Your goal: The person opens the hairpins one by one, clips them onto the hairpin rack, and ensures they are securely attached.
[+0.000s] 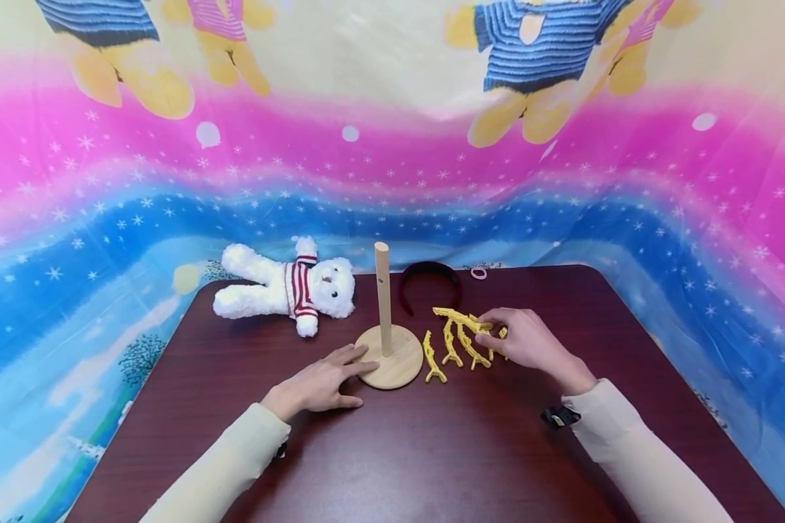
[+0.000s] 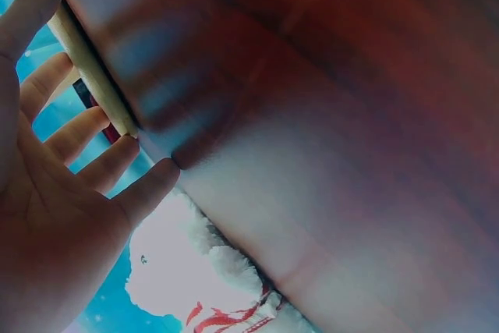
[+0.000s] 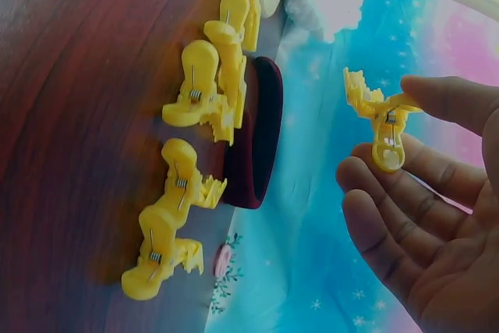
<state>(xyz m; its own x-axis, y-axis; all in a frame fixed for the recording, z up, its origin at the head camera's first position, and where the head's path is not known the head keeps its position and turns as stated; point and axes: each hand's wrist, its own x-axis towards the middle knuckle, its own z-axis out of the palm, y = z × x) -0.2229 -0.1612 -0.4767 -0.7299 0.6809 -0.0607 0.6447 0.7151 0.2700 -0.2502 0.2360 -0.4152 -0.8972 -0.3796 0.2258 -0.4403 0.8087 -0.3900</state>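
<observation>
Between thumb and fingertips, my right hand [image 1: 530, 340] pinches a yellow spring clip [image 3: 390, 126], lifted over the others. Its long toothed end points left in the head view. Under and beside it, several more yellow clips [image 1: 429, 356] lie on the table, handles toward me. My left hand [image 1: 315, 379] has its fingers spread, with the fingertips on the near left edge of a round wooden base [image 1: 399, 372]. From this base rises an upright wooden post [image 1: 383, 298]. In the left wrist view the base [image 2: 97, 76] shows edge-on behind the fingers.
A white teddy bear [image 1: 301, 287] in a red-striped top lies at the back left of the dark table [image 1: 392, 450]. Behind the clips is a dark red headband [image 1: 430, 269], with a small pink ring [image 1: 478, 273] near the back edge. A printed cloth [image 1: 366, 167] hangs behind.
</observation>
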